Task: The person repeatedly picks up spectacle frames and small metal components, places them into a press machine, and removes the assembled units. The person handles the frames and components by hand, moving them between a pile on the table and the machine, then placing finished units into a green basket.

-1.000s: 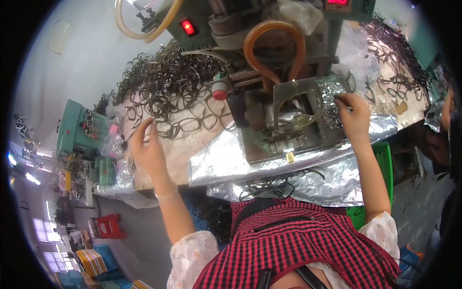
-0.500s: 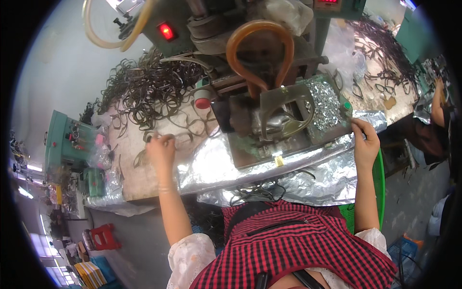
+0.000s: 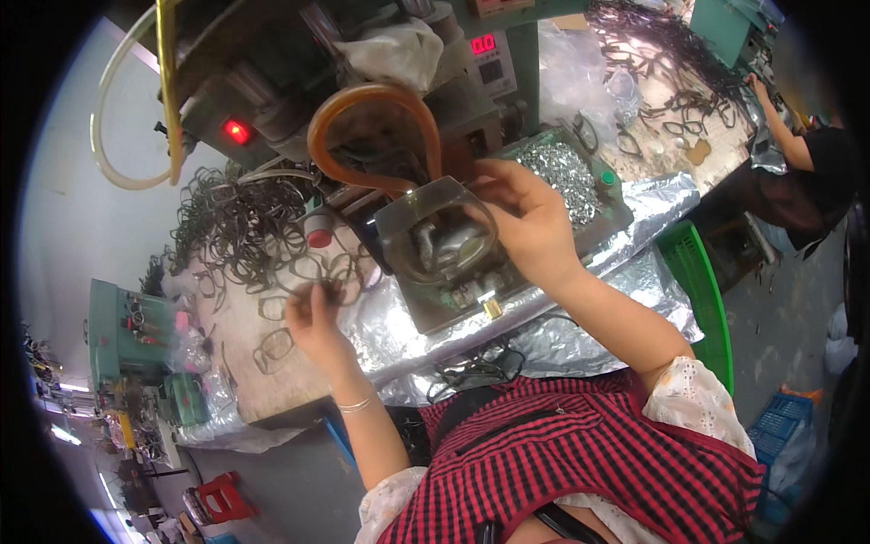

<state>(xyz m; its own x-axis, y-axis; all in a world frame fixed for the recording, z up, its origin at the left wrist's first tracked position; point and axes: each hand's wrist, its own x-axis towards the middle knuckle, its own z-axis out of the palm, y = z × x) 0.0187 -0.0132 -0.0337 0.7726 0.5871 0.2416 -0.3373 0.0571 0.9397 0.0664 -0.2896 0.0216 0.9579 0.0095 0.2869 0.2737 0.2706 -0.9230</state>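
My left hand (image 3: 322, 335) is over the worktable, thumb and forefinger apart, its fingertips by dark eyeglass frames (image 3: 340, 276) that lie loose there. Another frame (image 3: 272, 352) lies left of its wrist. My right hand (image 3: 535, 231) reaches over the machine bed, its fingers curled at the right side of a grey plate (image 3: 430, 195) with a rounded opening. What those fingers grip, if anything, is hidden. Shiny metal (image 3: 444, 240) shows through the opening. An orange-brown hose loop (image 3: 322, 136) rises behind the plate.
A big tangle of dark frames (image 3: 227, 218) lies behind my left hand, near a red button (image 3: 318, 238). Silvery chips (image 3: 553, 177) fill the machine's right side. Foil (image 3: 372, 331) covers the table edge; a green basket (image 3: 711, 313) stands right. A co-worker (image 3: 820, 172) is far right.
My right hand has gone from the bed's right edge in to the grey plate. My left hand has shifted right across the table. The view has swung, showing more of the machine's right side.
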